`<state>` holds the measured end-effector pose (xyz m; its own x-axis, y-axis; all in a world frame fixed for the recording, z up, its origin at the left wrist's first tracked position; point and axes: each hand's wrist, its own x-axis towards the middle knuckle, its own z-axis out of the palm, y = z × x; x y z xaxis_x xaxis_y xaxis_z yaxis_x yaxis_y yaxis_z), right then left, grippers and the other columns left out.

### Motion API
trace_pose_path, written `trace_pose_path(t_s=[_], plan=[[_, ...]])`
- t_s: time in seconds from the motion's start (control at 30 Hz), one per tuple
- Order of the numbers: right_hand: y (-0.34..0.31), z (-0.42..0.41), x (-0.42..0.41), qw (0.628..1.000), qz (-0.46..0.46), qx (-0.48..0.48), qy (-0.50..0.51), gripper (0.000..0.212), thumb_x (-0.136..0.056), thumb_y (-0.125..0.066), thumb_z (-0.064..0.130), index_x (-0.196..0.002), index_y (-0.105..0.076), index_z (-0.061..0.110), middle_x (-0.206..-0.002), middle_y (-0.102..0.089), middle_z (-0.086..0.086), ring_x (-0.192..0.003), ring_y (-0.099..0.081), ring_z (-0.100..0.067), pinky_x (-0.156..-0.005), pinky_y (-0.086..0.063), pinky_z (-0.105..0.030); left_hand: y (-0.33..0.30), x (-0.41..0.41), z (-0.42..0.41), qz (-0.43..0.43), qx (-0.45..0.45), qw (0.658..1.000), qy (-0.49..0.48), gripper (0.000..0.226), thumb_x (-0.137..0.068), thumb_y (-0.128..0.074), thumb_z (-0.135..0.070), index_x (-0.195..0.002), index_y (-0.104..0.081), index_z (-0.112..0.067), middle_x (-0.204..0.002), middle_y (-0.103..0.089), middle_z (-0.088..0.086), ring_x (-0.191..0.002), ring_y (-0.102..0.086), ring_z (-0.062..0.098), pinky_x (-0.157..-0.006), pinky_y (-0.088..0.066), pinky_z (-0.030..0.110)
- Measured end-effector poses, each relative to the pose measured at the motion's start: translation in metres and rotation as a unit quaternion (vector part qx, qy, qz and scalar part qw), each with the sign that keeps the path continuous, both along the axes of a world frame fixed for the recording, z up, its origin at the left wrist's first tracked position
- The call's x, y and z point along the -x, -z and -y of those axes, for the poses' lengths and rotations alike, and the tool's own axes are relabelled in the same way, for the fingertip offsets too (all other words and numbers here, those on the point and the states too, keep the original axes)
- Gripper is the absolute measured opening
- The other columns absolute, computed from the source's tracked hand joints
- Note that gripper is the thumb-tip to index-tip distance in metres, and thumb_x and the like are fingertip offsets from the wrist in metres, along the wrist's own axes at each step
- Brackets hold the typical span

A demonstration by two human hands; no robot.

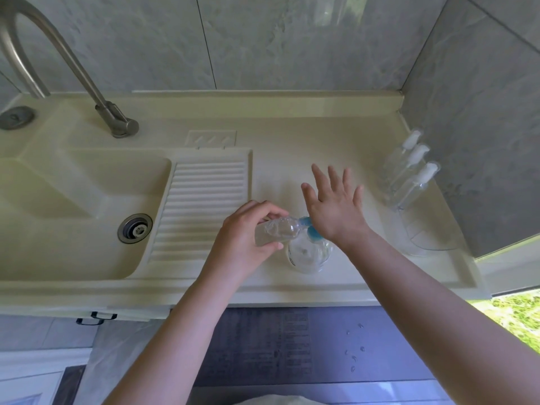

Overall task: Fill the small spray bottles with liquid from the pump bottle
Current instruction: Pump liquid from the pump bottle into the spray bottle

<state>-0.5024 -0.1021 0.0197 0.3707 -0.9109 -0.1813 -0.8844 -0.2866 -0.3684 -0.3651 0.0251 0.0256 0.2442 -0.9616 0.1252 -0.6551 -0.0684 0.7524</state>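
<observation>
A clear pump bottle with a blue pump head stands on the cream counter near its front edge. My right hand lies flat over the pump head, fingers straight and spread, its heel pressing on the blue top. My left hand grips a small clear spray bottle, tilted on its side with its open neck against the pump's spout. Three more small spray bottles with white tops stand at the right, against the wall.
A sink with a drain and a ribbed draining board fills the left. A metal tap arches over it. A clear plastic tray holds the spare bottles. Water drops lie on the dark floor below.
</observation>
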Motion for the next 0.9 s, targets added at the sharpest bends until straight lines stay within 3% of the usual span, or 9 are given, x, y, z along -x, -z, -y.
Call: trace_pose_path(t_s=[0.07, 0.23, 0.37, 0.53, 0.67, 0.8, 0.9], plan=[[0.003, 0.0, -0.003, 1.0, 0.003, -0.017, 0.003, 0.06, -0.103, -0.016, 0.055, -0.158, -0.003, 0.037, -0.167, 0.003, -0.007, -0.151, 0.022, -0.027, -0.12, 0.015, -0.052, 0.001, -0.001, 0.0, -0.001, -0.001, 1.0, -0.002, 0.049, -0.065, -0.086, -0.006, -0.105, -0.069, -0.03, -0.102, -0.064, -0.016, -0.099, -0.058, -0.003, -0.089, -0.042, 0.009], [-0.003, 0.002, 0.0, 0.998, 0.0, 0.066, -0.015, 0.062, -0.103, -0.019, 0.055, -0.159, 0.0, 0.034, -0.167, 0.003, -0.008, -0.151, 0.021, -0.03, -0.119, 0.014, -0.052, 0.001, 0.001, 0.0, -0.007, 0.002, 1.0, -0.001, 0.049, -0.065, -0.086, -0.006, -0.104, -0.069, -0.03, -0.101, -0.064, -0.017, -0.099, -0.058, -0.003, -0.09, -0.043, 0.01], [0.003, -0.005, -0.002, 0.999, 0.036, -0.013, 0.014, 0.058, -0.104, -0.02, 0.051, -0.158, -0.004, 0.036, -0.167, -0.002, -0.008, -0.152, 0.015, -0.03, -0.121, 0.01, -0.052, 0.001, -0.001, 0.0, -0.003, 0.0, 1.0, 0.001, 0.049, -0.066, -0.086, -0.008, -0.106, -0.069, -0.029, -0.103, -0.065, -0.016, -0.1, -0.059, -0.003, -0.093, -0.046, 0.016], [-0.003, 0.002, 0.0, 0.999, 0.008, 0.03, -0.015, 0.062, -0.103, -0.02, 0.055, -0.158, 0.003, 0.035, -0.167, 0.004, -0.008, -0.151, 0.019, -0.03, -0.119, 0.013, -0.051, 0.002, -0.001, 0.0, -0.009, 0.004, 1.0, -0.001, 0.049, -0.066, -0.085, -0.006, -0.106, -0.069, -0.03, -0.103, -0.065, -0.016, -0.102, -0.059, -0.001, -0.094, -0.046, 0.016], [0.005, -0.002, -0.003, 0.999, 0.023, -0.032, -0.002, 0.058, -0.104, -0.018, 0.052, -0.158, -0.002, 0.038, -0.167, 0.0, -0.007, -0.152, 0.016, -0.027, -0.121, 0.01, -0.051, 0.003, -0.001, 0.0, -0.016, 0.002, 1.0, 0.0, 0.05, -0.066, -0.085, -0.006, -0.107, -0.069, -0.029, -0.103, -0.064, -0.015, -0.102, -0.059, -0.001, -0.095, -0.046, 0.017], [-0.002, 0.005, 0.0, 1.0, 0.023, -0.003, -0.01, 0.063, -0.103, -0.02, 0.055, -0.158, 0.003, 0.035, -0.167, 0.003, -0.008, -0.152, 0.019, -0.028, -0.12, 0.012, -0.05, 0.001, -0.001, 0.001, -0.017, 0.0, 1.0, -0.001, 0.05, -0.064, -0.086, -0.006, -0.105, -0.069, -0.03, -0.102, -0.064, -0.016, -0.1, -0.059, -0.002, -0.094, -0.046, 0.016], [0.001, 0.004, 0.0, 0.998, 0.054, -0.009, -0.008, 0.057, -0.106, -0.022, 0.045, -0.158, -0.002, 0.037, -0.167, -0.002, -0.006, -0.152, 0.016, -0.026, -0.121, 0.01, -0.05, 0.0, -0.001, 0.001, -0.021, 0.0, 1.0, -0.007, 0.05, -0.064, -0.087, -0.006, -0.104, -0.069, -0.031, -0.101, -0.064, -0.017, -0.098, -0.059, -0.004, -0.091, -0.047, 0.015]])
